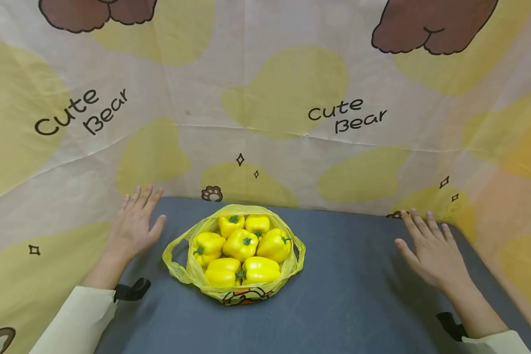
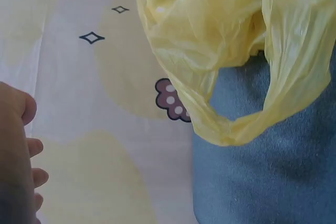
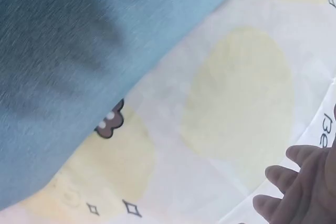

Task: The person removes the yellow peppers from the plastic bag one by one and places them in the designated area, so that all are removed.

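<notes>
A yellow plastic bag (image 1: 183,273) stands on the table with its mouth spread wide, a handle loop out to each side. Several yellow bell peppers (image 1: 241,245) with green stems fill it. To the left of the bag my left hand (image 1: 134,228) is held with fingers straight, holding nothing. In the left wrist view the bag's handle loop (image 2: 231,132) lies apart from that hand (image 2: 16,150). My right hand (image 1: 438,255) is over the right side of the table, fingers spread, touching nothing. Its fingers (image 3: 283,179) show at the lower right of the right wrist view.
The blue-grey table (image 1: 336,295) runs back to a hanging cloth (image 1: 270,98) printed with bear feet, paw marks and lettering. That cloth also bounds the left and right sides. Dark bands (image 1: 132,290) circle both wrists at the pale sleeves.
</notes>
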`<action>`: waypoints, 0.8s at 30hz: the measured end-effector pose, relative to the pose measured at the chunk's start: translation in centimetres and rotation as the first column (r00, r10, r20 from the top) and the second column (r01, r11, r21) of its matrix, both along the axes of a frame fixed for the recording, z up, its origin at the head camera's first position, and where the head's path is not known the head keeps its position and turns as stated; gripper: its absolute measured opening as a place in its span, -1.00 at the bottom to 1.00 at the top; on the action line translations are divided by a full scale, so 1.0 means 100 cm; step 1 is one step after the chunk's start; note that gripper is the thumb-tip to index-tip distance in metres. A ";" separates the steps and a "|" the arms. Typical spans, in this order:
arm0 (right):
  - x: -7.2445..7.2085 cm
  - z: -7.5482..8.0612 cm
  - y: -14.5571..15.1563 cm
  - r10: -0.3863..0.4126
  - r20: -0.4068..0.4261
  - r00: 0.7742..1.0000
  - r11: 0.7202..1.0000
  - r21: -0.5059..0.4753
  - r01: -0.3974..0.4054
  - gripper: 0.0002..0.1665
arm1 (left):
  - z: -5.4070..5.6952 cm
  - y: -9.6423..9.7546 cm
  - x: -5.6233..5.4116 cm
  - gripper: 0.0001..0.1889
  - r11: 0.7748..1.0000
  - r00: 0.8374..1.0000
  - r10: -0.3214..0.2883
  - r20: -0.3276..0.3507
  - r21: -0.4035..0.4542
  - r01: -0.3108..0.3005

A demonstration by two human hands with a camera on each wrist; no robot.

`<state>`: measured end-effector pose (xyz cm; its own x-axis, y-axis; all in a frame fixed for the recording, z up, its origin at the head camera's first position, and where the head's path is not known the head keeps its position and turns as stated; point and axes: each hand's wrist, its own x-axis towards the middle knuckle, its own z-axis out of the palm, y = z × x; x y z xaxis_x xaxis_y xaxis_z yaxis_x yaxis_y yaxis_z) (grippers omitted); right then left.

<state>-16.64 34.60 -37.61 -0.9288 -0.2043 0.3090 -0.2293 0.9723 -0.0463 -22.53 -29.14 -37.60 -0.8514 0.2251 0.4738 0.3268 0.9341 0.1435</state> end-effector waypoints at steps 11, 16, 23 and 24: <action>-0.003 0.011 -0.025 0.074 -0.075 0.994 0.989 -0.121 -0.083 -0.17 | -0.003 0.004 0.012 -0.35 0.984 0.998 -0.057 0.010 0.168 0.054; -0.004 0.016 -0.042 0.112 -0.107 0.988 0.969 -0.210 -0.132 -0.21 | -0.006 0.008 0.016 -0.36 0.967 0.993 -0.111 0.030 0.233 0.101; -0.005 0.020 -0.070 0.193 -0.158 0.969 0.917 -0.322 -0.235 -0.34 | -0.019 0.013 0.023 -0.39 0.918 0.971 -0.202 0.124 0.371 0.144; -0.006 0.020 -0.074 0.204 -0.167 0.965 0.910 -0.331 -0.249 -0.35 | -0.021 0.014 0.024 -0.40 0.911 0.968 -0.208 0.140 0.387 0.140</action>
<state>-17.26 27.21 -35.65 -0.8192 -0.2634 0.5095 -0.4675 0.8213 -0.3270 -20.10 -27.75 -39.67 -0.8915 0.2142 0.3993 0.4171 0.7321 0.5385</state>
